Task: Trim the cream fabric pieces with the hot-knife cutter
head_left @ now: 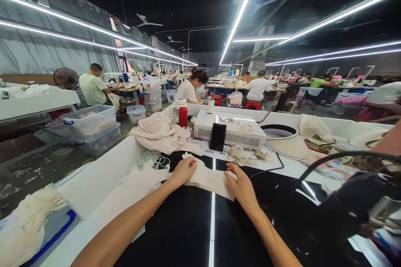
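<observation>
A cream fabric piece, seemingly several layers, lies on the glossy black work surface. My left hand is at its left end, fingers curled together on the cloth. At the right end, my right hand rests with its fingers apart, fingertips touching the fabric's edge. More cream fabric lies left of my left hand, beside a tangle of pale green cord. Behind the piece, a dark phone leans against a white metal box.
A fabric heap, a red cylinder and a thread spool stand at the back. Fabric scraps lie beyond my right hand. A dark blurred machine part is at right. Several people sit farther off.
</observation>
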A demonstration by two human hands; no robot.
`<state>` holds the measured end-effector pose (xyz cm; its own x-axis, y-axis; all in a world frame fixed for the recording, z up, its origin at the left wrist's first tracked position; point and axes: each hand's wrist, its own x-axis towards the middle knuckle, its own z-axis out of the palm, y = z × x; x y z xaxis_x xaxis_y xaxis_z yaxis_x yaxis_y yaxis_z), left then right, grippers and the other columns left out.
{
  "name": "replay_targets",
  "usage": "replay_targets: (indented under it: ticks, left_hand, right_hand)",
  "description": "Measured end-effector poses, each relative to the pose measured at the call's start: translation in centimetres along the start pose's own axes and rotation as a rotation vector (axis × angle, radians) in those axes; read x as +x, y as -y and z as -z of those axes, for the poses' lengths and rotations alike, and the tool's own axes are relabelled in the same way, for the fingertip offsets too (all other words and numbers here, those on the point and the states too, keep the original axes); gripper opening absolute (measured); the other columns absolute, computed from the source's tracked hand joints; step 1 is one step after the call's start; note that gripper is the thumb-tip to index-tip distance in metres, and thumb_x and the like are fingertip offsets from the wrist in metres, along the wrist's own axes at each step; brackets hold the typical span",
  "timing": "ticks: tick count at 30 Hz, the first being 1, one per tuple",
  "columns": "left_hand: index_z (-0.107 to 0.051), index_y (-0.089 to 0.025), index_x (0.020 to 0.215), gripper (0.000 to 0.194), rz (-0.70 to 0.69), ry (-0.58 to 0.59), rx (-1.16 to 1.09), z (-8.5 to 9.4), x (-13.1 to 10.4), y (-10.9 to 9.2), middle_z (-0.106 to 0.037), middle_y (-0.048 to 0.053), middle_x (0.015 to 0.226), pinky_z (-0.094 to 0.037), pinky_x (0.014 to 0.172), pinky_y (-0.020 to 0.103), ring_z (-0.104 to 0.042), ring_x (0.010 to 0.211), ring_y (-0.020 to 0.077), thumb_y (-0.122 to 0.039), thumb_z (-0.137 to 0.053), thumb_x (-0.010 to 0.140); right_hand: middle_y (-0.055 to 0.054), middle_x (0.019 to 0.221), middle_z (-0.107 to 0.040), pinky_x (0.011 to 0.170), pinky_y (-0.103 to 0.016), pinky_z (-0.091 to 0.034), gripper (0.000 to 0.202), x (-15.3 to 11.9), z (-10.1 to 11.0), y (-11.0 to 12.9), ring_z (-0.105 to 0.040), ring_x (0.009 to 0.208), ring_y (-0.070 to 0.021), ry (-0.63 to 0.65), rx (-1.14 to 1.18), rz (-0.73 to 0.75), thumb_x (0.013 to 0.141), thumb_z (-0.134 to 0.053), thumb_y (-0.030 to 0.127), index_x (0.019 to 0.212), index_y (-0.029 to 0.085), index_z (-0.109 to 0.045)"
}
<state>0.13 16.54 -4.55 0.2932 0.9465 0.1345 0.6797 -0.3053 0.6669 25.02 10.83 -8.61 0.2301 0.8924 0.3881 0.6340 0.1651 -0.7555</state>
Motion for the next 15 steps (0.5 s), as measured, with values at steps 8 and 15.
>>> replay_targets:
  ticks: [8, 15]
  left_hand:
    - [-0.071, -0.016, 0.125, 0.03, 0.085, -0.076, 0.224, 9.5, -4.4, 3.3, -0.072, 0.01, 0.126, -0.063, 0.1, 0.046, -0.072, 0.112, 0.0243, -0.041, -0.07, 0.109]
    - [-0.07, -0.016, 0.125, 0.031, 0.301, -0.051, 0.381, 14.1, -10.6, 8.1, -0.072, 0.009, 0.123, -0.064, 0.096, 0.045, -0.072, 0.107, 0.0235, -0.042, -0.071, 0.108]
  right_hand:
    - [-0.012, 0.123, -0.08, 0.105, -0.056, -0.057, 0.051, -3.3, 2.0, 1.4, -0.073, 0.116, -0.0365, 0.035, 0.013, 0.072, 0.091, -0.058, 0.062, 0.121, 0.025, -0.076]
    - [-0.009, 0.117, -0.084, 0.083, -0.045, -0.067, 0.05, -6.3, 2.4, 3.1, -0.081, 0.098, -0.0333, 0.09, 0.026, 0.045, 0.085, -0.064, 0.069, 0.109, 0.03, -0.083]
